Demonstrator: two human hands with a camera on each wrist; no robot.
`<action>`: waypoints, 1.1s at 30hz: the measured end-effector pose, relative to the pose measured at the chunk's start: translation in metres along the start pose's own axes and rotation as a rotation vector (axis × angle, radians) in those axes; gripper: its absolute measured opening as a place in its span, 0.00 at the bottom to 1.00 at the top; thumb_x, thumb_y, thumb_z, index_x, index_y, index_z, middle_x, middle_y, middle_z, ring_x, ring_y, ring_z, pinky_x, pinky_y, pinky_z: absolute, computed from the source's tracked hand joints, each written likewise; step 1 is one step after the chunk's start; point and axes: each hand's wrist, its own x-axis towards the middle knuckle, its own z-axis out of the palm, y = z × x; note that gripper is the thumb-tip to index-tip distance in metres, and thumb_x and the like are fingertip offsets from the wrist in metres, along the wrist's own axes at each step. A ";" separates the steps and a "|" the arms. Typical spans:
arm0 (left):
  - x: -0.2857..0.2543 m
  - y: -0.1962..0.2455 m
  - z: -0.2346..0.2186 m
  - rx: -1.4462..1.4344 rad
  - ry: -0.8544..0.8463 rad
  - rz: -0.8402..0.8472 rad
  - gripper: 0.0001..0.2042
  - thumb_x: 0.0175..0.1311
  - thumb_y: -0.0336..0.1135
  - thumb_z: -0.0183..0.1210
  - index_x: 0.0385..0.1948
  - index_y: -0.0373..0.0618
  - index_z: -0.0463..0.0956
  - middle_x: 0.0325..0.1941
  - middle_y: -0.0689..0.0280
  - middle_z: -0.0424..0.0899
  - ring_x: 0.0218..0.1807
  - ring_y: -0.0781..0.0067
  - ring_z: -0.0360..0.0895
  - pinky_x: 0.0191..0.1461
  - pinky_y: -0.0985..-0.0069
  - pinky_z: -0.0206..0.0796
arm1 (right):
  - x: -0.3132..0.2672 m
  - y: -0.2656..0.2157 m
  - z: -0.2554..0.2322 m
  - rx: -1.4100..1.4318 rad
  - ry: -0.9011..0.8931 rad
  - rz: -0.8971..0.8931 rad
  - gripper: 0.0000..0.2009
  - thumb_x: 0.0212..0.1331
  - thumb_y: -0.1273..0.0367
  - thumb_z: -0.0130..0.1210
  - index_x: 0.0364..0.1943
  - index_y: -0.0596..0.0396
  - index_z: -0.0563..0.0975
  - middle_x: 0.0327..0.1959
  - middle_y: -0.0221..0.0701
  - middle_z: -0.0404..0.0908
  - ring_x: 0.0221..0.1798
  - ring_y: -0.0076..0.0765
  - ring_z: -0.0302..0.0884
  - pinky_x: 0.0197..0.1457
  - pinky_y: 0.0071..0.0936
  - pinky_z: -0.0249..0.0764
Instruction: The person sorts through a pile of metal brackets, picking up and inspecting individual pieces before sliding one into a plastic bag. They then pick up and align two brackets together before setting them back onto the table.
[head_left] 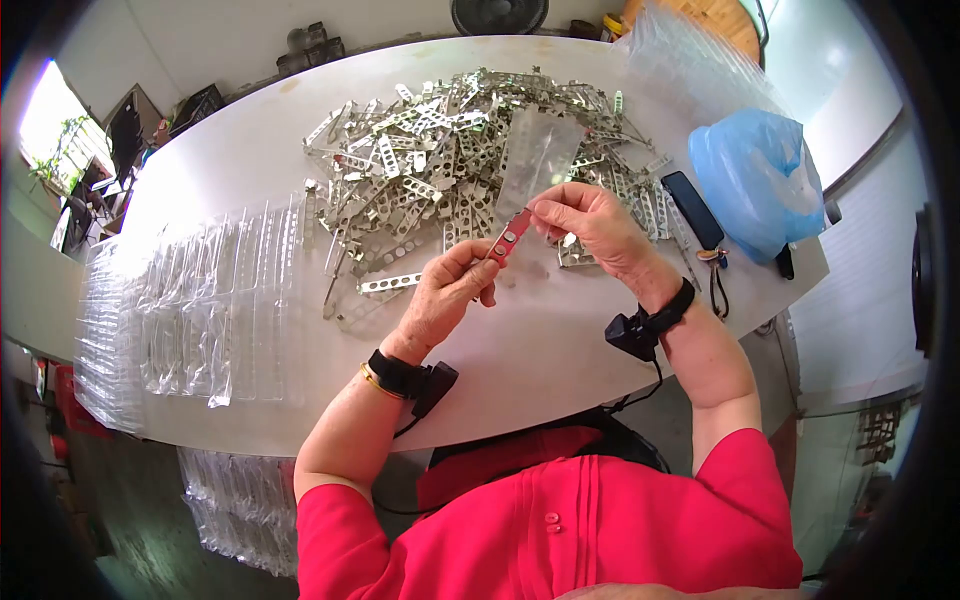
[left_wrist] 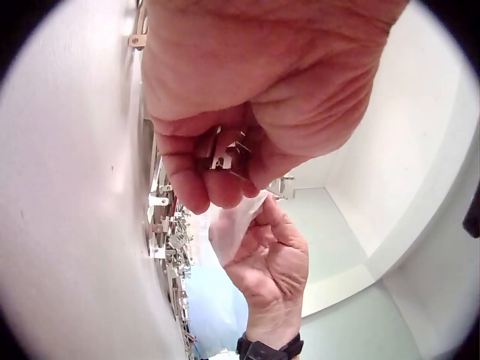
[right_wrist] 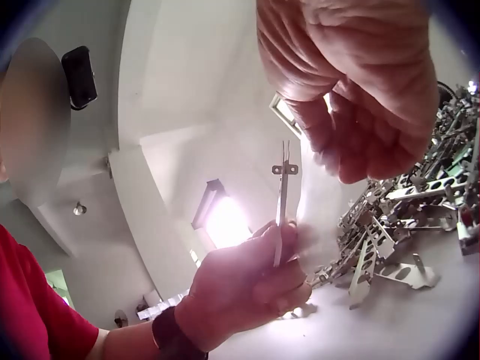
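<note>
My left hand (head_left: 438, 303) holds a narrow metal strip (head_left: 517, 225) with round holes between thumb and fingers, above the table's front half. In the right wrist view the strip (right_wrist: 281, 202) stands upright, two thin prongs and a small drilled tab at its top. The right hand (head_left: 600, 238) is at the strip's far end, fingers bent. A clear plastic bag (left_wrist: 235, 229) is pinched in the right hand in the left wrist view; in the head view the bag (head_left: 540, 150) stretches from those fingers over a heap of similar metal strips (head_left: 430, 150).
Clear plastic trays (head_left: 215, 310) stand on the left of the white table (head_left: 540, 385). To the right lie a dark phone (head_left: 692, 210), a blue plastic bag (head_left: 755, 180) and small keys (head_left: 712, 257). More clear plastic (head_left: 700, 65) is at the back right.
</note>
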 end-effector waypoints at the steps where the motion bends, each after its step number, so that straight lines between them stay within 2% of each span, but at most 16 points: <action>1: 0.000 -0.001 0.000 -0.036 0.014 0.017 0.10 0.74 0.36 0.55 0.47 0.41 0.78 0.32 0.74 0.79 0.30 0.85 0.74 0.37 0.84 0.64 | 0.000 -0.001 -0.001 -0.004 -0.001 -0.003 0.08 0.67 0.67 0.60 0.43 0.58 0.83 0.34 0.25 0.83 0.36 0.18 0.75 0.42 0.18 0.72; 3: 0.000 -0.003 -0.002 -0.044 0.034 0.020 0.10 0.74 0.36 0.54 0.47 0.41 0.78 0.32 0.74 0.78 0.30 0.85 0.74 0.37 0.84 0.64 | 0.001 -0.002 -0.003 0.042 0.132 -0.083 0.08 0.66 0.67 0.61 0.41 0.58 0.82 0.33 0.26 0.83 0.33 0.18 0.75 0.39 0.18 0.72; 7: 0.001 0.001 -0.003 -0.026 0.088 -0.001 0.10 0.75 0.36 0.54 0.46 0.41 0.77 0.33 0.71 0.81 0.30 0.85 0.74 0.36 0.83 0.64 | 0.006 0.000 -0.016 0.119 0.204 -0.113 0.09 0.65 0.64 0.64 0.38 0.56 0.82 0.32 0.25 0.83 0.34 0.17 0.76 0.40 0.18 0.72; 9: 0.001 0.000 -0.002 -0.039 0.082 0.004 0.09 0.75 0.36 0.53 0.44 0.42 0.77 0.34 0.70 0.82 0.29 0.84 0.74 0.36 0.83 0.64 | 0.004 -0.002 -0.016 0.187 0.335 -0.089 0.10 0.63 0.62 0.65 0.36 0.53 0.82 0.31 0.25 0.83 0.34 0.18 0.77 0.40 0.18 0.73; 13: 0.001 0.000 -0.003 -0.031 0.010 -0.019 0.08 0.75 0.35 0.53 0.40 0.42 0.77 0.39 0.66 0.85 0.29 0.85 0.74 0.35 0.84 0.65 | 0.005 0.003 -0.027 0.292 0.345 -0.135 0.10 0.63 0.61 0.65 0.35 0.51 0.82 0.31 0.24 0.83 0.35 0.18 0.78 0.41 0.18 0.72; 20: -0.001 0.003 0.000 -0.018 -0.057 -0.055 0.08 0.75 0.35 0.53 0.40 0.41 0.77 0.39 0.66 0.85 0.29 0.84 0.74 0.34 0.83 0.66 | 0.009 0.010 -0.027 0.346 0.350 -0.177 0.10 0.64 0.60 0.65 0.34 0.50 0.82 0.32 0.24 0.83 0.34 0.18 0.76 0.41 0.19 0.71; 22: -0.001 0.004 0.001 -0.027 -0.118 -0.111 0.08 0.74 0.36 0.53 0.40 0.41 0.77 0.39 0.65 0.85 0.29 0.84 0.75 0.34 0.83 0.66 | 0.009 0.013 -0.026 0.359 0.358 -0.215 0.09 0.64 0.61 0.64 0.34 0.50 0.82 0.31 0.23 0.83 0.34 0.18 0.76 0.40 0.19 0.70; 29: -0.003 0.005 0.004 -0.159 -0.112 -0.129 0.09 0.73 0.37 0.55 0.42 0.40 0.77 0.39 0.65 0.85 0.28 0.82 0.75 0.33 0.82 0.65 | 0.006 0.014 -0.016 0.325 0.322 -0.213 0.08 0.65 0.62 0.63 0.35 0.50 0.82 0.31 0.23 0.83 0.35 0.19 0.78 0.43 0.20 0.73; 31: -0.003 0.005 0.005 -0.209 -0.054 -0.130 0.10 0.74 0.38 0.55 0.43 0.42 0.79 0.27 0.74 0.78 0.27 0.85 0.74 0.34 0.84 0.62 | 0.003 0.012 -0.005 0.355 0.253 -0.152 0.08 0.65 0.63 0.63 0.37 0.52 0.82 0.33 0.24 0.83 0.36 0.20 0.79 0.45 0.21 0.75; 33: -0.002 0.005 0.001 -0.192 -0.047 -0.123 0.10 0.74 0.37 0.55 0.44 0.41 0.78 0.30 0.72 0.79 0.27 0.84 0.74 0.33 0.83 0.63 | 0.004 0.018 -0.004 0.321 0.239 -0.124 0.08 0.66 0.64 0.62 0.38 0.53 0.81 0.34 0.25 0.84 0.37 0.21 0.79 0.45 0.22 0.75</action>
